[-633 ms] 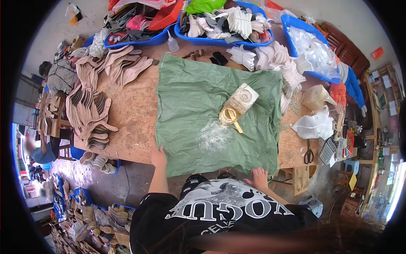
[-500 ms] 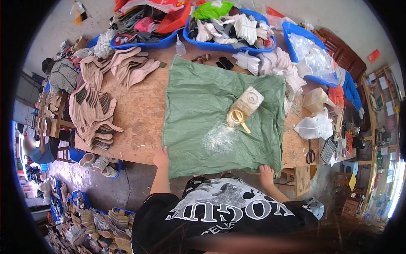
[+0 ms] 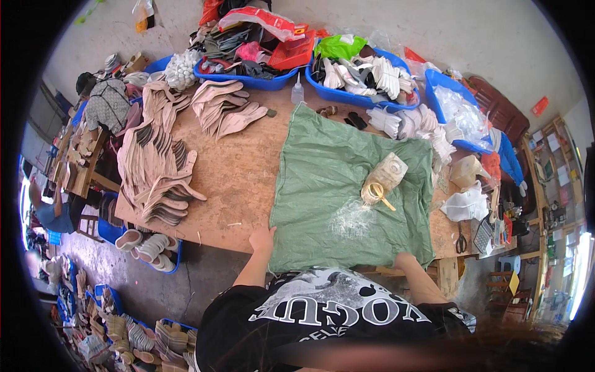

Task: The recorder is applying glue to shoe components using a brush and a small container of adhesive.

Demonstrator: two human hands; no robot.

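Since the earlier frame our view has swung so the green woven sack (image 3: 347, 186) sits further right, and our right hand (image 3: 404, 259) has slid along its near hem toward the corner, while the left hand (image 3: 263, 239) has stayed at the near left corner.

Our left grip is closed on that corner, fingers curled over the cloth at the rim of the surface (image 3: 248, 180). The right grip is mostly tucked under the sack's near edge, so we cannot tell whether those fingers are together or apart; only the wrist and the back of the hand show.

The sack lies spread flat on the wooden surface, its near hem hanging just over the front edge. On it, right of middle, stands a clear jar (image 3: 385, 175) with a yellow-handled tool (image 3: 383, 197) resting across its mouth, and just below that a patch of white powder (image 3: 353, 218) is scattered on the cloth.

Further out — to the left — stacks of tan shoe insoles (image 3: 158, 167) fan across the surface. Along the far edge sit blue plastic bins (image 3: 248, 79) heaped with cloth and white gloves (image 3: 396, 121), with a small squeeze bottle (image 3: 298, 93) between them. To the right lie a white plastic bag (image 3: 466, 204) and a pair of scissors (image 3: 460, 239).
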